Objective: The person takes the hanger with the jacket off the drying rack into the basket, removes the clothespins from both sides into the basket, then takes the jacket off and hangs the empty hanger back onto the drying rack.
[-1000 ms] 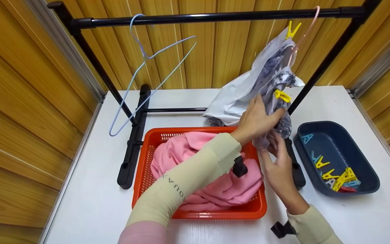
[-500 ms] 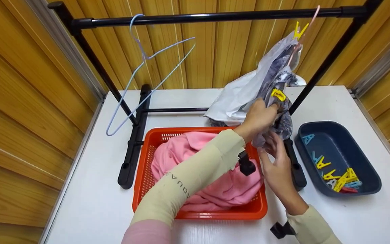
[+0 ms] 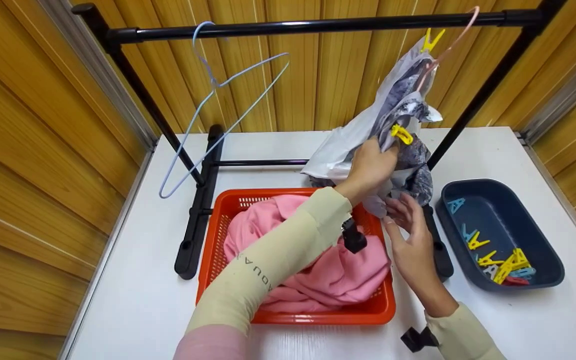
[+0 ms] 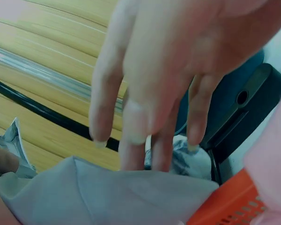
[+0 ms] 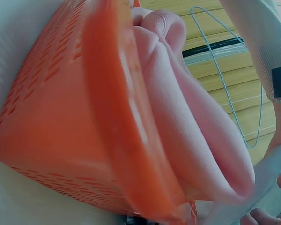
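A grey-and-white patterned garment [image 3: 355, 132] hangs from a pink hanger [image 3: 463, 35] at the right end of the rail. One yellow clothespin [image 3: 432, 41] sits at its top, and a second yellow clothespin [image 3: 402, 134] is clipped lower on its near side. Just below that lower clothespin, my left hand [image 3: 372, 166] grips bunched fabric, its fingertips partly hidden. My right hand [image 3: 413, 237] is beneath it, fingers loosely spread at the garment's lower edge. In the left wrist view, the right hand's fingers [image 4: 161, 108] hang relaxed, some tips passing behind the pale cloth [image 4: 98, 192].
A red basket [image 3: 340, 317] with pink cloth [image 3: 348, 275] stands below my left arm. To the right is a dark blue tub [image 3: 498, 187] with several clothespins. A blue hanger [image 3: 190, 172] hangs on the left of the black rack [image 3: 318, 26].
My left hand has closed on the fabric and shifted slightly left. The lower clothespin and the pink hanger have swung left with the garment. My right hand stays almost in place.
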Demonstrator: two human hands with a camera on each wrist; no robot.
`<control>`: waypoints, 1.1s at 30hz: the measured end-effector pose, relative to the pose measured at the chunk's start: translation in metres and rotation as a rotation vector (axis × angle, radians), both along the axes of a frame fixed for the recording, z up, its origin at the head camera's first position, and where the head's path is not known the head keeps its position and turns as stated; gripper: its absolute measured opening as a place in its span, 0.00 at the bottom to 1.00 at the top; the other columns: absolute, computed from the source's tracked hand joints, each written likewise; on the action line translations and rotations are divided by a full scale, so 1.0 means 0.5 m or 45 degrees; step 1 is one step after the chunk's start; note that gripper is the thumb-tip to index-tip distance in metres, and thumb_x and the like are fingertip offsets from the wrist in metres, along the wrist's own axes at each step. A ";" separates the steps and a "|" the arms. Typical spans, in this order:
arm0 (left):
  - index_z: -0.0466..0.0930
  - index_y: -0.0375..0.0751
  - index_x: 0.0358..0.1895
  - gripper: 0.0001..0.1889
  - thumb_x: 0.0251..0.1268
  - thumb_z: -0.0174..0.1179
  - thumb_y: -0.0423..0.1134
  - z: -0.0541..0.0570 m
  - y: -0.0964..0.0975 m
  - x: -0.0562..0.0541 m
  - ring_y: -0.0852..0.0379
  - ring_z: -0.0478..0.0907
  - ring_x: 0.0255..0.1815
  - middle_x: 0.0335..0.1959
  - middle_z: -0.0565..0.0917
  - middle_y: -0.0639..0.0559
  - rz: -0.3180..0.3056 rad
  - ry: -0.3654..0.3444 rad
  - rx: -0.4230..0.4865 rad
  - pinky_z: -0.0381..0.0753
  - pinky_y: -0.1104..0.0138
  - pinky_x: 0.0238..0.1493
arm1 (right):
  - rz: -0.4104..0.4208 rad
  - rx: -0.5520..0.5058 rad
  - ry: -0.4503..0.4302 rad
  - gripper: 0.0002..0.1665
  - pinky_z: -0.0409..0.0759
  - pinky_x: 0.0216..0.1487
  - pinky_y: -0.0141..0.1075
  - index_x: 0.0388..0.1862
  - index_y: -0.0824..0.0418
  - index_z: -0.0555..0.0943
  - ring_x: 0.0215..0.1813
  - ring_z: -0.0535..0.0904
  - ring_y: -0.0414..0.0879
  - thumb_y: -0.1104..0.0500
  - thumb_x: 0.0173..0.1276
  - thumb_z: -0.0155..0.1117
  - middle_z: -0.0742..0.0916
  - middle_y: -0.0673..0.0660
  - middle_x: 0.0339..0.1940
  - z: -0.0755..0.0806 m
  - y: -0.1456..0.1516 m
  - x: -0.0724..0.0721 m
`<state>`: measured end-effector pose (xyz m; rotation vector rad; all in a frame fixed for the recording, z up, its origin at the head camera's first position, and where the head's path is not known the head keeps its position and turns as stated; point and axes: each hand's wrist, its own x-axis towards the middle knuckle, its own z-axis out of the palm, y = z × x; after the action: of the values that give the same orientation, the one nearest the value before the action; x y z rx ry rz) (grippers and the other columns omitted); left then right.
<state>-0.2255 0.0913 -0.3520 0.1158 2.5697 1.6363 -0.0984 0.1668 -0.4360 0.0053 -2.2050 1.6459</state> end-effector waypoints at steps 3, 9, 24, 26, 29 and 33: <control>0.79 0.41 0.47 0.16 0.67 0.56 0.48 0.003 -0.010 -0.007 0.58 0.79 0.45 0.44 0.84 0.50 0.004 0.028 -0.035 0.77 0.68 0.45 | 0.002 -0.003 0.000 0.29 0.71 0.60 0.25 0.70 0.64 0.63 0.59 0.76 0.44 0.68 0.70 0.55 0.81 0.58 0.61 0.000 0.001 0.000; 0.78 0.39 0.47 0.17 0.68 0.56 0.50 0.005 -0.040 -0.020 0.55 0.80 0.46 0.44 0.84 0.48 -0.016 0.106 -0.103 0.77 0.66 0.48 | -0.001 0.005 -0.020 0.29 0.70 0.59 0.24 0.70 0.64 0.62 0.61 0.75 0.45 0.67 0.71 0.54 0.80 0.57 0.62 0.001 0.006 0.001; 0.77 0.40 0.48 0.15 0.69 0.54 0.47 0.022 -0.115 -0.050 0.56 0.78 0.42 0.44 0.82 0.47 -0.084 0.146 -0.113 0.78 0.64 0.46 | -0.027 -0.002 -0.037 0.29 0.70 0.60 0.26 0.70 0.65 0.62 0.61 0.74 0.42 0.66 0.71 0.55 0.80 0.56 0.62 0.002 0.018 0.003; 0.77 0.40 0.48 0.14 0.69 0.54 0.46 0.026 -0.121 -0.054 0.56 0.76 0.41 0.43 0.82 0.47 -0.089 0.152 -0.120 0.77 0.64 0.45 | -0.027 -0.005 -0.038 0.29 0.70 0.60 0.26 0.70 0.65 0.62 0.61 0.75 0.42 0.66 0.71 0.55 0.80 0.56 0.62 0.002 0.018 0.003; 0.77 0.40 0.49 0.13 0.69 0.53 0.44 0.033 -0.131 -0.058 0.56 0.75 0.41 0.44 0.81 0.47 -0.089 0.159 -0.149 0.76 0.64 0.45 | -0.030 -0.004 -0.045 0.29 0.70 0.60 0.26 0.70 0.65 0.62 0.61 0.75 0.43 0.66 0.71 0.54 0.80 0.57 0.62 0.002 0.019 0.004; 0.76 0.40 0.51 0.14 0.69 0.52 0.43 0.043 -0.145 -0.061 0.56 0.76 0.44 0.47 0.81 0.47 -0.087 0.168 -0.172 0.76 0.64 0.47 | -0.031 -0.007 -0.055 0.29 0.69 0.60 0.25 0.70 0.64 0.62 0.62 0.74 0.43 0.66 0.72 0.54 0.80 0.56 0.62 0.002 0.021 0.005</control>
<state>-0.2562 0.0187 -0.3307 0.3079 2.7312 1.4734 -0.0958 0.1775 -0.4349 -0.0590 -2.2238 1.6535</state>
